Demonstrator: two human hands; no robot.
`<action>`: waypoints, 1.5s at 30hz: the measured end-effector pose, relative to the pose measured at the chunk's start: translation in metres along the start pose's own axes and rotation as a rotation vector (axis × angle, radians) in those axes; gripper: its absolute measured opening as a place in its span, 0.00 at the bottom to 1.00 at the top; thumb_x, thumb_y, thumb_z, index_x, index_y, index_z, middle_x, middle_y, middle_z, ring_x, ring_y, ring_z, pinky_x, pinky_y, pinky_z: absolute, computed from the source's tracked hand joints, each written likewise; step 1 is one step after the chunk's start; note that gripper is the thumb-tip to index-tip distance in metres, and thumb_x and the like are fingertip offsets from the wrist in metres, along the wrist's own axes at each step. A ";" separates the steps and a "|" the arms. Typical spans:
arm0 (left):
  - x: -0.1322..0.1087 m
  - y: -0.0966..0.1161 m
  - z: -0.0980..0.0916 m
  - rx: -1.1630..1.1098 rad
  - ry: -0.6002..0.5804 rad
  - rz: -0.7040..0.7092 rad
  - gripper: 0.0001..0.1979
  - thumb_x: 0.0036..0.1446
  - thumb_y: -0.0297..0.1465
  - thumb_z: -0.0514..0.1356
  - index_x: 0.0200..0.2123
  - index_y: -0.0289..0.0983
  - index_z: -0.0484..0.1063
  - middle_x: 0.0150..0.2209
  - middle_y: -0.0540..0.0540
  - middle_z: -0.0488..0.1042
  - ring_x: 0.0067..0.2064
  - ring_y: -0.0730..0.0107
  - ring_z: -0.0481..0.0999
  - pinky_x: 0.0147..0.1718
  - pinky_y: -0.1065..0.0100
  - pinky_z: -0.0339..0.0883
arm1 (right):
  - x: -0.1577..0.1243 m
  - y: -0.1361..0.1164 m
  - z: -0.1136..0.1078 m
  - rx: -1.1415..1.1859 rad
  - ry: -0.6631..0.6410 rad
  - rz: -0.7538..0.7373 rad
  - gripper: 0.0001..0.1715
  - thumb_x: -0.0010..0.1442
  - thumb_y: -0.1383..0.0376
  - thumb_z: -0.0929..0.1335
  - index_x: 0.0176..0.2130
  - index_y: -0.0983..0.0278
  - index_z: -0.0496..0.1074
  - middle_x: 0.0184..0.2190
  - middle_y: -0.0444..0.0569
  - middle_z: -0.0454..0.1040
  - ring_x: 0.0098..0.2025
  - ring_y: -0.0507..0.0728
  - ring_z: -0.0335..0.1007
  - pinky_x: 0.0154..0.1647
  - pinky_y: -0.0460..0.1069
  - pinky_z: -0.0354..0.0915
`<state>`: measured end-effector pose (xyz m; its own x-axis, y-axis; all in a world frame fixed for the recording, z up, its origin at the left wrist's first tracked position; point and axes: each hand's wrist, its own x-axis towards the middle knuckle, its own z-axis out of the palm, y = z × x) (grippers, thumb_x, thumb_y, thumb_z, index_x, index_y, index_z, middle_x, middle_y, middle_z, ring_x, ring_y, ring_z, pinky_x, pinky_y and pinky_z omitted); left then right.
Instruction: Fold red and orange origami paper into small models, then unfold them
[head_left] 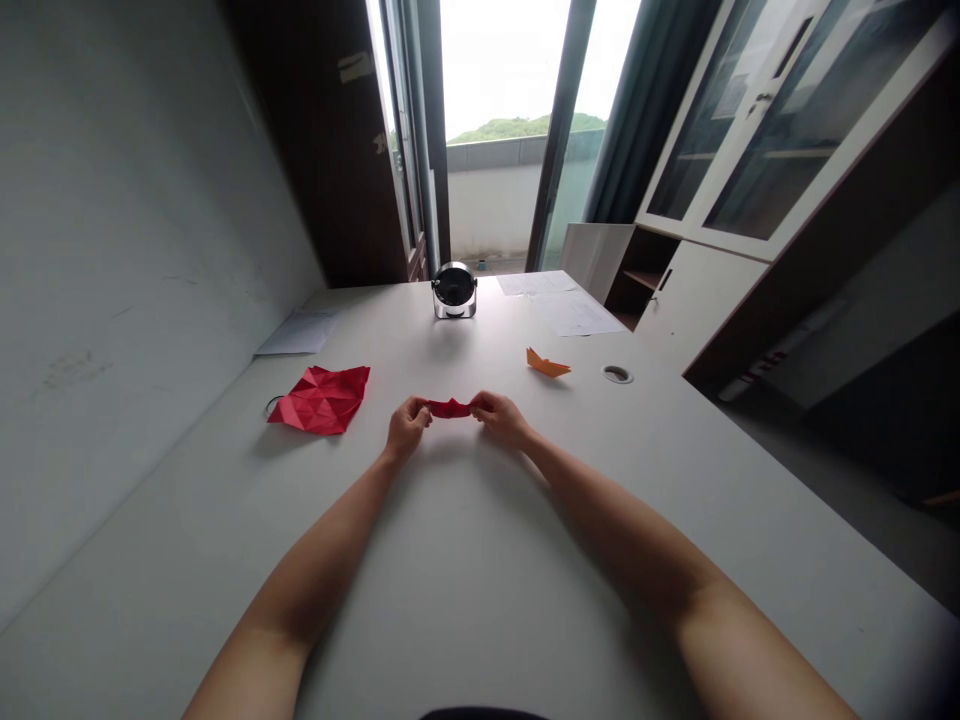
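Note:
Both my hands hold a small folded red paper piece just above the white table. My left hand pinches its left end with fingers closed. My right hand pinches its right end the same way. A creased red paper sheet lies flat to the left of my left hand. A small folded orange paper figure rests on the table to the right, beyond my right hand.
A small black and silver desk fan stands at the far middle of the table. White paper sheets lie at the far right, another white sheet at the far left. A round cable hole is right of the orange figure. A wall runs along the left.

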<state>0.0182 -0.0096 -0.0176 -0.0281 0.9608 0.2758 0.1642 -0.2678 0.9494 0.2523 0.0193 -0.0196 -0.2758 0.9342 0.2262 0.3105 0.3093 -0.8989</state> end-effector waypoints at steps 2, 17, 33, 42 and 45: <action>0.000 0.000 0.000 0.003 0.009 -0.002 0.10 0.58 0.35 0.58 0.39 0.36 0.72 0.27 0.49 0.74 0.29 0.70 0.73 0.31 0.68 0.68 | 0.001 -0.001 -0.006 -0.113 -0.029 -0.011 0.08 0.54 0.64 0.67 0.34 0.61 0.75 0.26 0.41 0.73 0.28 0.52 0.64 0.30 0.46 0.57; 0.002 -0.004 0.001 0.016 -0.003 -0.017 0.11 0.57 0.35 0.57 0.39 0.37 0.74 0.27 0.49 0.72 0.29 0.70 0.73 0.29 0.70 0.68 | 0.010 0.016 -0.125 -0.834 0.252 0.339 0.10 0.60 0.59 0.67 0.39 0.59 0.77 0.34 0.49 0.78 0.35 0.57 0.71 0.32 0.48 0.57; -0.002 0.004 0.003 0.091 -0.042 -0.022 0.10 0.57 0.35 0.57 0.37 0.38 0.76 0.26 0.49 0.73 0.28 0.70 0.73 0.30 0.69 0.67 | -0.004 0.033 -0.119 -0.908 0.500 0.442 0.19 0.66 0.52 0.63 0.46 0.63 0.71 0.35 0.56 0.78 0.37 0.62 0.74 0.38 0.51 0.62; -0.003 0.008 -0.001 0.128 -0.020 -0.003 0.09 0.57 0.35 0.58 0.36 0.38 0.76 0.26 0.49 0.74 0.29 0.69 0.73 0.31 0.69 0.67 | -0.003 0.040 -0.121 -0.878 0.480 0.401 0.23 0.61 0.57 0.67 0.54 0.61 0.65 0.46 0.55 0.76 0.42 0.62 0.73 0.39 0.51 0.63; -0.002 0.007 -0.002 0.147 -0.010 0.000 0.10 0.57 0.35 0.57 0.36 0.38 0.76 0.26 0.49 0.74 0.28 0.69 0.73 0.30 0.69 0.67 | -0.003 0.043 -0.121 -0.897 0.475 0.413 0.23 0.60 0.59 0.67 0.54 0.61 0.66 0.46 0.55 0.76 0.42 0.62 0.73 0.38 0.51 0.63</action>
<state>0.0176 -0.0138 -0.0112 -0.0181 0.9616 0.2737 0.3065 -0.2552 0.9170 0.3764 0.0518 -0.0139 0.3211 0.9092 0.2651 0.9008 -0.2068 -0.3818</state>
